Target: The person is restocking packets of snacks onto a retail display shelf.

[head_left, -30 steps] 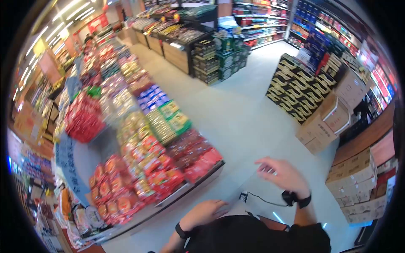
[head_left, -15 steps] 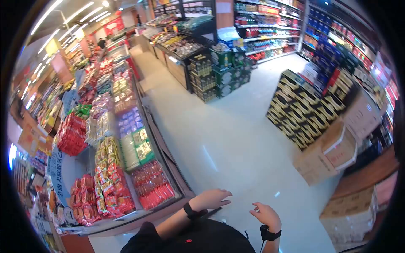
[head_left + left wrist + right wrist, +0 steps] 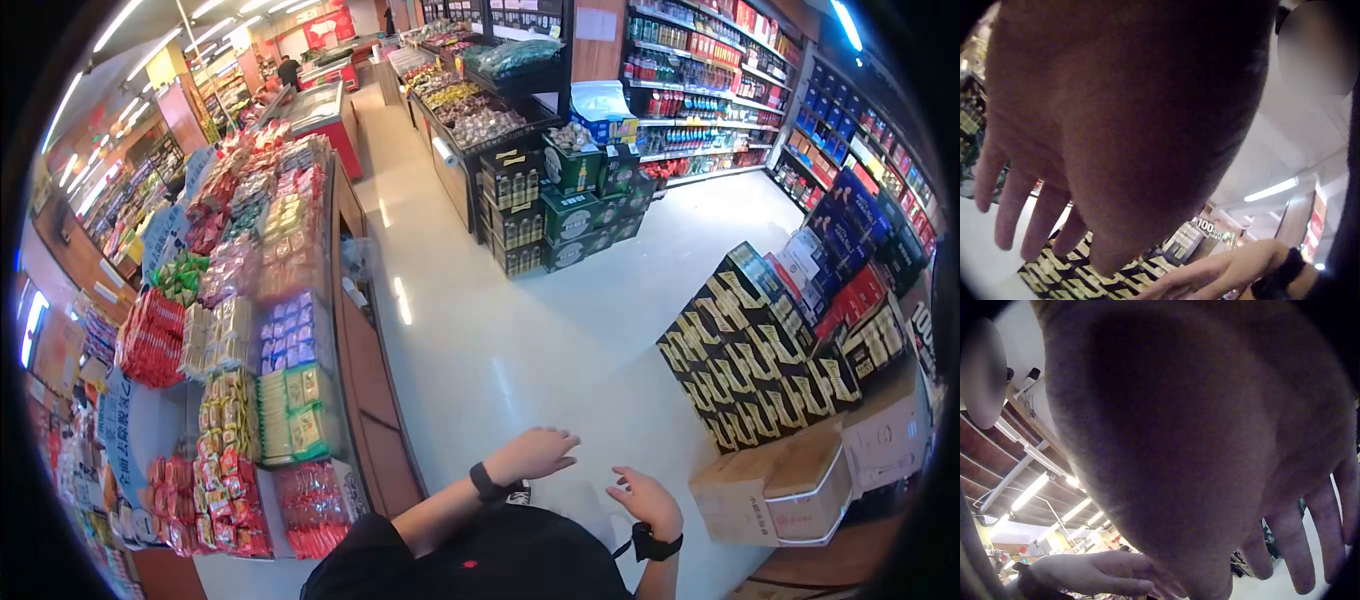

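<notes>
My left hand is held out in front of my body, palm down with straight fingers and nothing in it. A little to its right, my right hand hangs in the air with loosely bent, spread fingers, holding nothing. A gap of floor separates the two. Each wrist wears a black band. The left wrist view is filled by the bare left palm, its fingers extended; the right wrist view likewise has the empty right palm. Nearest on the left is the display counter, bearing packaged snacks in red, green and purple wrappers.
Black-and-gold cartons are stacked on the right, beside brown cardboard boxes. Green beer cases stand ahead at the end of a produce stand. Pale floor runs between. Bottle shelves line the back; a person is far off.
The view has swung leftward and lifted, straightening along the aisle. The snack counter has slid to my left side. Both hands have stayed empty in front of me, the right one lower than a second ago.
</notes>
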Demonstrator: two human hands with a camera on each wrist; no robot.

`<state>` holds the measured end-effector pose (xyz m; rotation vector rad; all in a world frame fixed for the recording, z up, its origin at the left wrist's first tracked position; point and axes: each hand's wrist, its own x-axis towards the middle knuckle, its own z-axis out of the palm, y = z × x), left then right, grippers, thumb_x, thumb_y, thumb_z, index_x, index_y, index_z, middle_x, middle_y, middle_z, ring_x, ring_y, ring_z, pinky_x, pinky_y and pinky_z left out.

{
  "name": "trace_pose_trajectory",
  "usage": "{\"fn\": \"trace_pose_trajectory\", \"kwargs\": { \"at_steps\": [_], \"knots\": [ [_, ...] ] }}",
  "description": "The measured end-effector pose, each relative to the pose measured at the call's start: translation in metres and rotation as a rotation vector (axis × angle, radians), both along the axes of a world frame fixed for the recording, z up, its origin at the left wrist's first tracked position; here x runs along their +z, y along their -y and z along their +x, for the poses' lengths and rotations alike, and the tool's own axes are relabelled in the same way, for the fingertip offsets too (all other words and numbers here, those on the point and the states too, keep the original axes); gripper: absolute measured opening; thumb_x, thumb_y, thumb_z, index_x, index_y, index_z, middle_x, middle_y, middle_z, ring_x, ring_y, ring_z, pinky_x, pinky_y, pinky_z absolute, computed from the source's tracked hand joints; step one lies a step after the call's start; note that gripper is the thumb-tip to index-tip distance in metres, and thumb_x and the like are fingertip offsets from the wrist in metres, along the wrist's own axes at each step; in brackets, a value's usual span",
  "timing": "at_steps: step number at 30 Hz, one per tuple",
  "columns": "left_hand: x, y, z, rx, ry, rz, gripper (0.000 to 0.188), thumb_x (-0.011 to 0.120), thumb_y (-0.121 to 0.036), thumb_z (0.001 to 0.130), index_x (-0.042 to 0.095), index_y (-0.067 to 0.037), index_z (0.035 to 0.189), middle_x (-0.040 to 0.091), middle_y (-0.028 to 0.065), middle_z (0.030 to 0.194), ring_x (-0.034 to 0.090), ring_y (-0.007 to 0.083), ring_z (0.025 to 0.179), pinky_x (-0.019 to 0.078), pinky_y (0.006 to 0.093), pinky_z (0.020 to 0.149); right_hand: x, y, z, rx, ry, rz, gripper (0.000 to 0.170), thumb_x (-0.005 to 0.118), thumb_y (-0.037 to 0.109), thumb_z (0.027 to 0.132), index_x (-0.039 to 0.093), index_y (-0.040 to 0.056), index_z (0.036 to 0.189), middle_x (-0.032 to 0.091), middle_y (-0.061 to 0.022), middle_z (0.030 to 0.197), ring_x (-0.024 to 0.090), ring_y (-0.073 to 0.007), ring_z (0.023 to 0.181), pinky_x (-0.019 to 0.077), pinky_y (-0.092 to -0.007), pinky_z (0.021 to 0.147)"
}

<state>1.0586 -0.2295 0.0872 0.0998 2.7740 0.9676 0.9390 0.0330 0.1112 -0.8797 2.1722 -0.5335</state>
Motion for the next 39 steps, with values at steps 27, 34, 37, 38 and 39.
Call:
{"fn": "trace_pose_trajectory", "kwargs": {
  "at_steps": [27,34,37,38,39],
  "knots": [
    [-0.027,0.288,-0.564,0.707,-0.245,0.397,0.076,0.073,-0.022,0.098,0.032,-0.006,0.16,0.049,0.0238,0.151,0.058,0.037,0.134,0.0488,0.0449,0.11,-0.051,0.369,-0.625,-0.02,0.472,-0.549,0.066,0.066,0.022,0.104,0.034,0.0065,0.16,0.05,-0.0162,0.156,0.058,-0.0281,0.133,0.049,-0.0402,0.11],
    [-0.015,0.436,-0.703,0.636,-0.268,0.37,0.043,0.076,-0.022,0.094,0.062,-0.005,0.132,0.072,0.0136,0.122,0.072,0.0279,0.106,0.056,0.0389,0.094,-0.038,0.492,-0.755,0.009,0.433,-0.586,0.068,0.067,0.02,0.103,0.033,0.0047,0.16,0.057,-0.0185,0.149,0.064,-0.0263,0.125,0.0513,-0.0383,0.106],
    [-0.041,0.48,-0.776,0.676,-0.263,0.448,0.036,0.075,-0.019,0.095,0.066,-0.004,0.126,0.075,0.0111,0.112,0.074,0.023,0.097,0.0581,0.036,0.086,-0.034,0.54,-0.816,-0.024,0.45,-0.61,0.065,0.066,0.021,0.103,0.036,0.0037,0.158,0.062,-0.0183,0.142,0.067,-0.0243,0.118,0.0529,-0.0376,0.102],
    [-0.06,0.495,-0.797,0.687,-0.239,0.462,0.036,0.075,-0.018,0.095,0.066,-0.004,0.126,0.075,0.011,0.111,0.075,0.0223,0.095,0.0587,0.0358,0.083,-0.04,0.555,-0.832,-0.039,0.472,-0.623,0.064,0.066,0.021,0.104,0.037,0.0037,0.158,0.063,-0.0178,0.141,0.068,-0.0233,0.117,0.0532,-0.0374,0.101],
    [-0.078,0.509,-0.816,0.77,-0.195,0.569,0.036,0.075,-0.017,0.094,0.066,-0.003,0.126,0.075,0.0107,0.107,0.075,0.022,0.092,0.0588,0.0361,0.08,-0.048,0.57,-0.848,-0.076,0.547,-0.616,0.062,0.065,0.02,0.104,0.038,0.0038,0.157,0.064,-0.0173,0.139,0.068,-0.0223,0.115,0.0535,-0.0366,0.099]
  ]
}}
